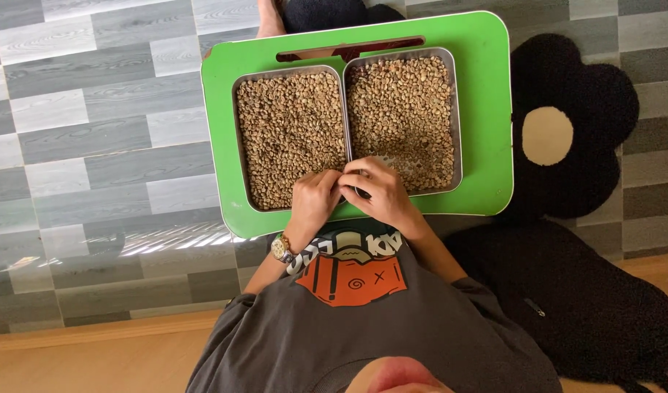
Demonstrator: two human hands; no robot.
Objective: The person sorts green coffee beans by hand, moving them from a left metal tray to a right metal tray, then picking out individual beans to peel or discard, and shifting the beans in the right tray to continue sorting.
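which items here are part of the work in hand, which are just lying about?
In use:
left hand
right hand
left tray of beans
right tray of beans
green table under both trays

Lying about:
black flower mat
black bag

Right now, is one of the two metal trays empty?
No: the left tray and the right tray on the green table are both full of pale beans.
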